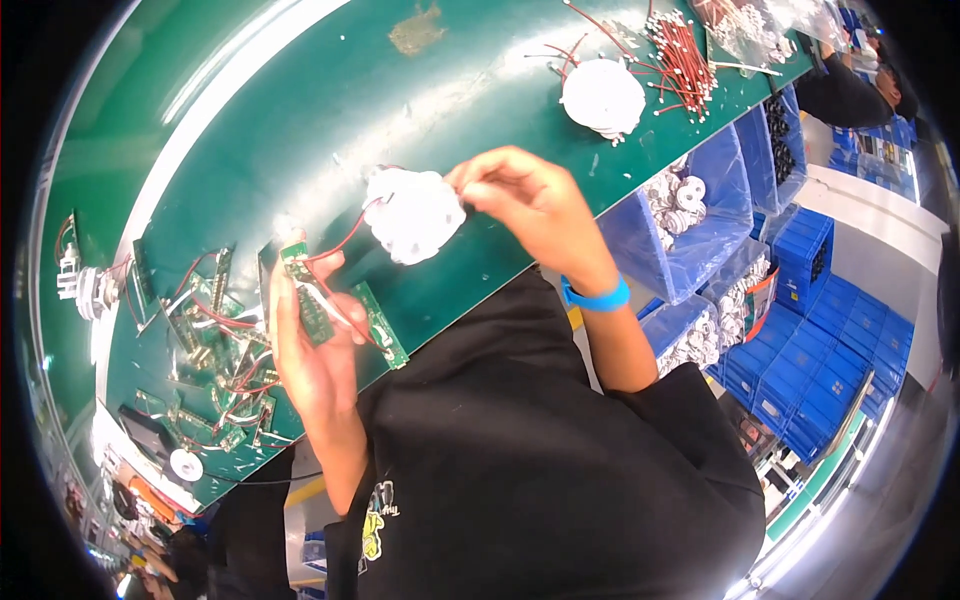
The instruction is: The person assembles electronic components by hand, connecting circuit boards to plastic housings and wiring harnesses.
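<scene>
My left hand (pixel 318 345) is closed around a small green circuit board (pixel 316 318), which stands on a slant between thumb and fingers. A red wire (pixel 345 240) runs from the board's top end up to a white plastic part (pixel 415 215), washed out by glare, over the table. At the part's right edge my right hand (pixel 530 200) has thumb and forefinger pinched together. Whatever lies between those fingertips is too small to make out. Just right of my left hand, another green circuit board (pixel 381 328) lies near the table's front edge.
Wired circuit boards (pixel 225 350) are heaped on the green table (pixel 300 130) at the left. Farther right lie a white round part (pixel 603 98) and a bundle of red wires (pixel 683 62). Blue bins (pixel 715 215) holding white parts stand along the table's right front edge.
</scene>
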Motion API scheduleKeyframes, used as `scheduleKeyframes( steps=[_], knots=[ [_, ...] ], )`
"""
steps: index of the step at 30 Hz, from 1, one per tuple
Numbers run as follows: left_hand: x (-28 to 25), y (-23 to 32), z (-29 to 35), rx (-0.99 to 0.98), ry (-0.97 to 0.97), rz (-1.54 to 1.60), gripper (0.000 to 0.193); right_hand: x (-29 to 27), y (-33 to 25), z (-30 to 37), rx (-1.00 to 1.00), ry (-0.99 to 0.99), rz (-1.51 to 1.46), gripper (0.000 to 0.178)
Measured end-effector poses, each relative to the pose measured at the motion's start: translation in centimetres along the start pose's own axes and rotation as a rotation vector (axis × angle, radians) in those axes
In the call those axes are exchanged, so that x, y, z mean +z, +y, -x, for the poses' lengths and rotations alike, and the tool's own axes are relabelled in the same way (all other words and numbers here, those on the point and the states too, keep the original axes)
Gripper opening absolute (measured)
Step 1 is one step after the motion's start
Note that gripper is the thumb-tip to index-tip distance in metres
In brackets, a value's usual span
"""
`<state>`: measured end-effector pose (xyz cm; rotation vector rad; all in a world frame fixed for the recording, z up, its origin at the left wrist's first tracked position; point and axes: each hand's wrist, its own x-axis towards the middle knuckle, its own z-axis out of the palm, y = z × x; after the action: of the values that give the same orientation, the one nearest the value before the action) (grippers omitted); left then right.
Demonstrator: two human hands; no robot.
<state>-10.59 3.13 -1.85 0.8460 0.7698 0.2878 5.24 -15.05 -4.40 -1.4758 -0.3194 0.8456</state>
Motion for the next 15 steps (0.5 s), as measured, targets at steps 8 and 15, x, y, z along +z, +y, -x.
scheduleKeyframes(
  steps=[8,15],
  knots=[
    [-0.6,0.5,0.0,-0.027,-0.077,0.243,0.048,0.2,-3.6,0.3,-0.588,0.060,-0.611,0.011],
    [1.5,0.6,0.5,-0.059,-0.109,0.171,0.051,5.5,-4.0,-0.1,-0.418,0.052,0.275,0.025]
  ],
)
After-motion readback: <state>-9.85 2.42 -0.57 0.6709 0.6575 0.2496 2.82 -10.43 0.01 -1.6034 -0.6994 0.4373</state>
